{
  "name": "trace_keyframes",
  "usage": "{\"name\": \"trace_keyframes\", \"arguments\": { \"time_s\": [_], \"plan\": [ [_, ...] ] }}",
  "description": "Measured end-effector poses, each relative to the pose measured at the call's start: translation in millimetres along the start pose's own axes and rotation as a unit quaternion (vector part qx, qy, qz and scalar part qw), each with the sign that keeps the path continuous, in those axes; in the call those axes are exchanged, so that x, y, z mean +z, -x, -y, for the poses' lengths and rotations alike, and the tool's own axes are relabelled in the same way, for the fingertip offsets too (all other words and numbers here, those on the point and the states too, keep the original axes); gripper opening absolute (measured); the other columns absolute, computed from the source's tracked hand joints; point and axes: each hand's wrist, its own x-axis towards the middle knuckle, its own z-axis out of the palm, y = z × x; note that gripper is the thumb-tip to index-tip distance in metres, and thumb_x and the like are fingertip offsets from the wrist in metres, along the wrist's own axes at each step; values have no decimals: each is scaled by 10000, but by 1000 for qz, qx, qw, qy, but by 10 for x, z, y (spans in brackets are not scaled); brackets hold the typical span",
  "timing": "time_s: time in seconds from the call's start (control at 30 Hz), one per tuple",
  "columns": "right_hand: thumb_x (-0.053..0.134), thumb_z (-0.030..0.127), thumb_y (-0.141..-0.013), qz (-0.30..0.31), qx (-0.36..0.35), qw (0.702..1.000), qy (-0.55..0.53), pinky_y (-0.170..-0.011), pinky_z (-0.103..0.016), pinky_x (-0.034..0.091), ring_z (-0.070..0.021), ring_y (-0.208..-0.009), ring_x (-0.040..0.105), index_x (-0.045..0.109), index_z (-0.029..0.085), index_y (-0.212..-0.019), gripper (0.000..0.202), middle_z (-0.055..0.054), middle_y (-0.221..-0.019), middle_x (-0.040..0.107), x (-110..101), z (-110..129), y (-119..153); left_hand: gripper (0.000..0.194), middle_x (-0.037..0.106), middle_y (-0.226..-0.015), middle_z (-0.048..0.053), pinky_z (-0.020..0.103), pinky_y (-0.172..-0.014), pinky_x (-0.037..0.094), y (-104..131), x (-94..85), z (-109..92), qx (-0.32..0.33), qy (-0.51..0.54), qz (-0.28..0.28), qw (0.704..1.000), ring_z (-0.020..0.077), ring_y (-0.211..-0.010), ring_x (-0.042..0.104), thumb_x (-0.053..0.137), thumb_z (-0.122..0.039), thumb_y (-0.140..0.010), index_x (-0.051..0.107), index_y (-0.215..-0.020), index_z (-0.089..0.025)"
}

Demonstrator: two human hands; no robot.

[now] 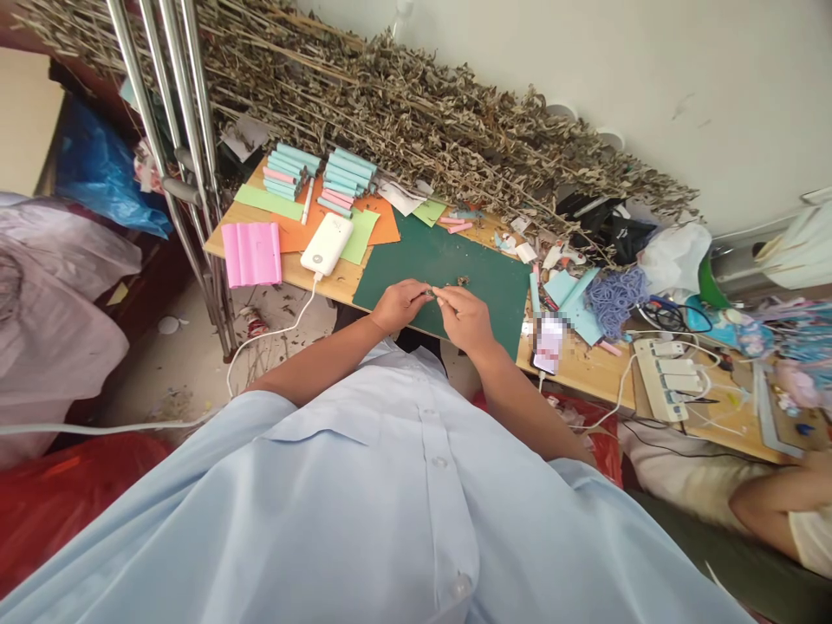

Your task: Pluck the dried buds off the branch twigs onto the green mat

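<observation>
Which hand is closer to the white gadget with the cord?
Left. The left hand is to the right of the white gadget, not touching it; the right hand is farther right, past the left hand.

Wooden table (588, 374), green mat (448, 256), phone (551, 342) (cabled)

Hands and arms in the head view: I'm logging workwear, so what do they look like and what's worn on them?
The left hand and right hand are gloveless. Both forearms are bare below loose, plain light-blue sleeves that end around the elbow. They belong to a light-blue shirt with pale buttons down its front.
</observation>
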Motion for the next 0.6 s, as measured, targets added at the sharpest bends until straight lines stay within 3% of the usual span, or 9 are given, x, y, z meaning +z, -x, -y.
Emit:
{"name": "trace_keyframes", "arguments": {
  "time_s": [0.33, 0.6],
  "plan": [
    [479, 216, -1044, 50, -35, 994, 86, -963, -335, 603, -226, -1143, 739, 803, 284, -1224, 376, -51, -1239, 793, -78, 72, -26, 294, 784, -1060, 106, 339, -944, 590, 14, 17, 20, 2, 3, -4, 1000, 199, -1009, 734, 556, -382, -1086, 765, -1149, -184],
    [501, 164, -992, 112, -51, 978, 167, -760, -311, 547, -233, -946, 727, 802, 268, -1144, 353, -52, -1184, 799, -174, 191, -181, 332, 780, -1036, 113, 348, -934, 587, 10, 16, 14, -11, 17, -3, 1000, 208, -994, 727, 550, -422, -1088, 770, -1120, -175]
  ]
}}
